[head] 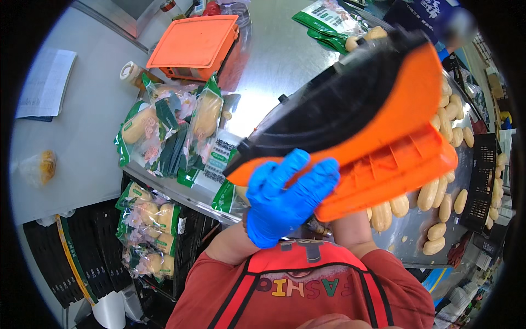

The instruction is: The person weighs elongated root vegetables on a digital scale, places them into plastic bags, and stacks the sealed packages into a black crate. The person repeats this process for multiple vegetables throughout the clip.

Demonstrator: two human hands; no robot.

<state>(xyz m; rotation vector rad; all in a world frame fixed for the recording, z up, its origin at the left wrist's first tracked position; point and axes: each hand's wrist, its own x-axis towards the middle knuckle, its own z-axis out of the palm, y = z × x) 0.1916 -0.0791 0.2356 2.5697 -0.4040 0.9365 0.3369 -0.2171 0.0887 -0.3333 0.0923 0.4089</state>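
My left hand, in a blue glove, grips the lower left edge of a large orange-and-black plastic object held up tilted before me; its exact kind is unclear. A ribbed orange plastic part shows along its lower right side. My right forearm reaches up behind this part, and my right hand is hidden. Peeled lotus root sections lie on the metal table to the right. Printed clear-and-green bags, some with lotus root inside, lie left of my left hand.
An orange lidded bin and a jar stand at the upper left. Filled bags sit in a black crate below the table edge. Another black crate stands at right. More printed bags lie at the top, near another person.
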